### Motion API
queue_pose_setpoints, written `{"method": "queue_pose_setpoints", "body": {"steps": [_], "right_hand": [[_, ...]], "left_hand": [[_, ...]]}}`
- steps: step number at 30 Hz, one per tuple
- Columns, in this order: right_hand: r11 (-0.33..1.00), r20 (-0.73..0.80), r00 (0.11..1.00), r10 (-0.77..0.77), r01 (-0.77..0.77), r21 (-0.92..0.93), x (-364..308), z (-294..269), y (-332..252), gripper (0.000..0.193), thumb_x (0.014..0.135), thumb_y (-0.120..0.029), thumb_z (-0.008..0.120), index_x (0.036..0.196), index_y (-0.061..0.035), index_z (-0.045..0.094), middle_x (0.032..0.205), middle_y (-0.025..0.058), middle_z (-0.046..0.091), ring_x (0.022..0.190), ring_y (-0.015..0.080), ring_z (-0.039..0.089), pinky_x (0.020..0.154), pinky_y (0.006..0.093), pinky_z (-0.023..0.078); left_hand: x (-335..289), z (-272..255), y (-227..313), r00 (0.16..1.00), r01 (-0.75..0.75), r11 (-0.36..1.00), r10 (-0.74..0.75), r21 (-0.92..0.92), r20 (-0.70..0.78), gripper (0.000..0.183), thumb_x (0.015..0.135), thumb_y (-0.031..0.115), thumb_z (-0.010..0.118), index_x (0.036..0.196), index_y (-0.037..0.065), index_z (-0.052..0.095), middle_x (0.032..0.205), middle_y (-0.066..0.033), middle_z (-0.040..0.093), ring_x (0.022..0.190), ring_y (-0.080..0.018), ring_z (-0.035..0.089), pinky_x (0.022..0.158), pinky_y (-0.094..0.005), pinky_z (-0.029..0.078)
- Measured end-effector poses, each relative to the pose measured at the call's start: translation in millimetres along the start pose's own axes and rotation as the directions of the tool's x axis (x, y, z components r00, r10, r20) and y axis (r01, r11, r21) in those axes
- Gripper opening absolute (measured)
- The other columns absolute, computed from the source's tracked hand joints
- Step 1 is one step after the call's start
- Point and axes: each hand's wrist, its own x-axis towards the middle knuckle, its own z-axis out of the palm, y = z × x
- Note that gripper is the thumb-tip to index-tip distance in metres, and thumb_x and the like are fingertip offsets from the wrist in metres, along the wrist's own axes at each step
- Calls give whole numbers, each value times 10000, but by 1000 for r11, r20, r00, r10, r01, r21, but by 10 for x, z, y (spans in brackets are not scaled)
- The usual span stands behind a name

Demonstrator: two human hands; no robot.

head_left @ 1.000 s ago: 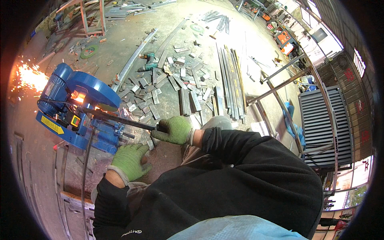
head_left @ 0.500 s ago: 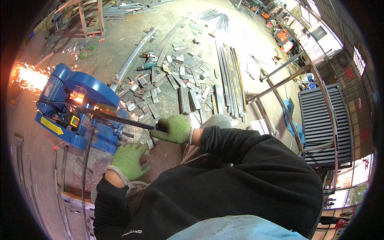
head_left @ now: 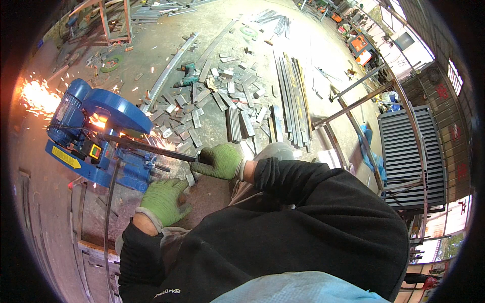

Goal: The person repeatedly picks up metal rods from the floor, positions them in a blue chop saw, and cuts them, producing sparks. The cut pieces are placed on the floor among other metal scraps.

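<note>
A blue cut-off saw point(head_left: 117, 107) with a round blade guard and a motor stands at the left, throwing bright sparks point(head_left: 40, 96). From it a long dark handle bar point(head_left: 154, 148) reaches toward me. My right hand point(head_left: 221, 161), in a green work glove, is closed around the bar's near end. Lower and further left, my left hand point(head_left: 164, 203), gloved alike, rests by my knee near the saw's base, palm down with fingers extended and holding nothing. The blade and the cut are hidden behind the guard and the glow.
Many short metal offcuts point(head_left: 196, 118) lie scattered beyond the saw, with a green drill point(head_left: 188, 76) among them. Long steel bars point(head_left: 293, 101) lie further right. Metal frames point(head_left: 358, 106) and a slatted panel point(head_left: 411, 156) stand at the right. Thin bars point(head_left: 108, 217) run along the lower left.
Sparks now also show on the near side of the guard, above the handle bar. Both hands stay nearly in place, the right still on the bar.
</note>
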Motion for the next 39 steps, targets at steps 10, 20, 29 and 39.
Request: {"method": "queue_pose_setpoints", "body": {"steps": [10,20,29,39], "right_hand": [[1000,-15,1000,-7,7,-18,-11,-1,-3,767,1132,-806,679,1187,-63,862,1002,272,846,989,538,835,833,601,641],[1000,-30,1000,-2,2,16,-39,8,-8,742,1129,-792,698,1185,-73,869,994,268,844,978,533,836,827,600,640],[999,-43,998,-34,35,19,-26,36,18,775,1133,-802,696,1156,-45,861,952,273,832,942,533,836,805,591,642],[1000,-29,1000,-7,7,4,-51,-22,-58,630,1126,-673,777,1073,-55,887,1014,251,861,992,515,838,866,574,647]], "left_hand": [[4,20,-22,1000,-12,1000,12,9,-13,570,967,442,904,1387,74,791,1324,-183,804,1292,-434,759,1166,-581,571],[-5,29,-14,1000,1,1000,-1,22,13,644,961,470,916,1454,78,783,1393,-193,797,1304,-449,753,1159,-580,577],[-27,54,-22,1000,6,1000,-6,29,7,610,989,480,895,1445,91,783,1363,-175,791,1344,-433,735,1179,-572,558],[-11,35,-23,999,-24,1000,24,7,-28,563,963,458,911,1360,76,794,1283,-174,803,1285,-434,749,1153,-582,569]]}}
